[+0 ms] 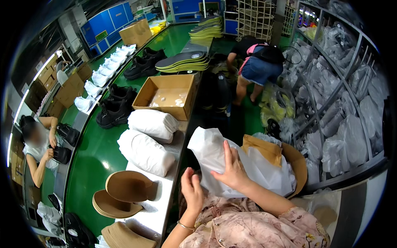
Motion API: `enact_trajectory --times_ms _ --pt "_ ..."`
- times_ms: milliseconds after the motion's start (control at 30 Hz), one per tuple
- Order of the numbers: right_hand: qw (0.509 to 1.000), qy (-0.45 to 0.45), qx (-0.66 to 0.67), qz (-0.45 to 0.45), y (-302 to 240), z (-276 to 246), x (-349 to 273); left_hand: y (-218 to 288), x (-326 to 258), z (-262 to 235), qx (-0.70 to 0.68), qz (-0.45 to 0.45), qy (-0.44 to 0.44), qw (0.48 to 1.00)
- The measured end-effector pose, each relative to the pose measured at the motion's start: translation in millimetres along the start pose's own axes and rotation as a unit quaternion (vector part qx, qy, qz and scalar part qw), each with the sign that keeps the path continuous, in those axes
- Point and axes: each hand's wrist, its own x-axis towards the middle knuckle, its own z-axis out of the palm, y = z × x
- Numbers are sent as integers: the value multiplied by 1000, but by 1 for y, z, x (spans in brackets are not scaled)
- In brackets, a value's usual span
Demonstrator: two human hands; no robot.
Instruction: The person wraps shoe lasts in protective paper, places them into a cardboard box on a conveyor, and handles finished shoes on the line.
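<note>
My right hand (pixel 233 169) lies against a large piece of white wrapping paper (pixel 206 144), its fingers stretched up and the thumb apart. The paper stands up loosely in front of me and runs back toward more white sheets at the right. My left hand (pixel 192 192) is raised beside the paper's left edge, fingers up and slightly bent, with nothing visible in it. To the left, two white paper-wrapped bundles (pixel 144 153) lie on the bench. Nearer me are several stacked brown curved cardboard pieces (pixel 129 186).
An open cardboard box (pixel 164 91) stands beyond the bundles. Black shoes (pixel 113 108) and stacked insoles (pixel 182 62) sit along the green surface (pixel 93 144). Another person (pixel 258 62) bends down ahead. A metal rack (pixel 341 89) of plastic-bagged parts rises on the right; a person (pixel 41 144) sits far left.
</note>
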Motion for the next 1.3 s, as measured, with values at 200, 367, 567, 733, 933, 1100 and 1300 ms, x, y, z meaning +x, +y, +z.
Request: enact_trajectory --times_ms 200,367,567,733,933,1100,1300 --pt "998 24 -5 -59 -23 1 -6 2 9 24 -380 -101 -111 913" --pt "890 -21 438 125 -11 -15 -5 19 12 15 -404 -107 -109 902" --pt "725 -90 643 229 -13 -36 5 54 6 -9 -469 -115 -207 851" --pt "702 -94 649 278 -58 -57 29 95 19 -24 -271 73 -140 949" --pt "733 -110 650 165 -80 -55 78 136 39 -32 -475 -127 -158 857" --pt "871 -83 479 64 -66 -36 110 149 48 -37 -523 -86 -179 829" --pt "827 -224 512 68 -36 -40 136 150 49 -35 -454 -96 -215 859"
